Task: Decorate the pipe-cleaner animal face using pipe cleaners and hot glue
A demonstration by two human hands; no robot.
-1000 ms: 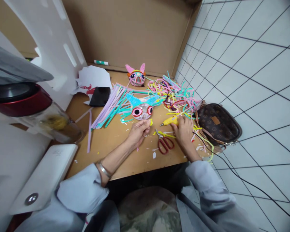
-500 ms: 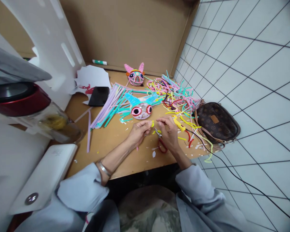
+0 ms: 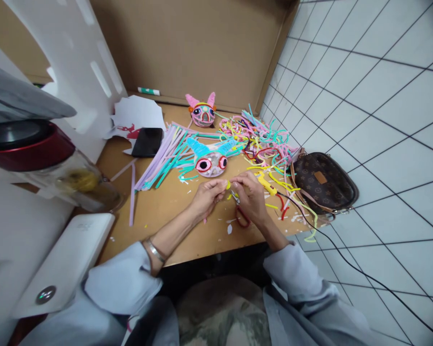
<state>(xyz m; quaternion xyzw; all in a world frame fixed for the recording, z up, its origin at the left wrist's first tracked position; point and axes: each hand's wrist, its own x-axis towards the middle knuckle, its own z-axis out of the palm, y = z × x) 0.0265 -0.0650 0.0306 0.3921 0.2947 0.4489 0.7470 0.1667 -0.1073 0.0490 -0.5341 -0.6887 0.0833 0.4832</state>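
Left hand pinched the small yellow piece just in front of the blue-horned head, while right hand fingers curled close beside it, grip indeterminable, so a light, steady edge hold seemed best.

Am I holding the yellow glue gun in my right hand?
No, the yellow glue gun lies on the table beside the right hand.
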